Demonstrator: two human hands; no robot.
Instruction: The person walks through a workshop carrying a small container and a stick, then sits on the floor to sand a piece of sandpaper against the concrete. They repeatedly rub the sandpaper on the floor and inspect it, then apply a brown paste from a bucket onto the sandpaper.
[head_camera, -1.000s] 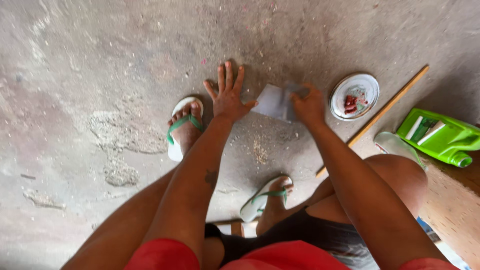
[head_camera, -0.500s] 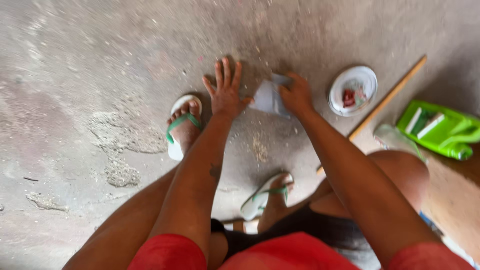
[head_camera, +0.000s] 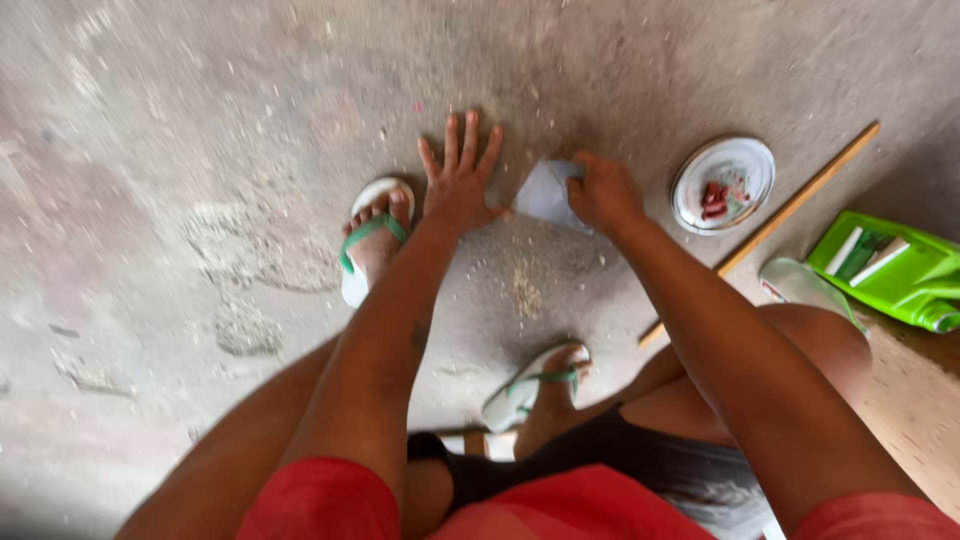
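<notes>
Left hand (head_camera: 458, 185) lies flat on the concrete floor (head_camera: 200, 150) with fingers spread, while the right hand (head_camera: 603, 192) beside it pinches a pale grey folded sheet (head_camera: 545, 192).

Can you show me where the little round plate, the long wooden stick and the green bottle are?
round plate (head_camera: 700, 165): head view, on its bare white rim.
wooden stick (head_camera: 800, 198): head view, on its upper shaft.
green bottle (head_camera: 925, 275): head view, on its green side.
</notes>
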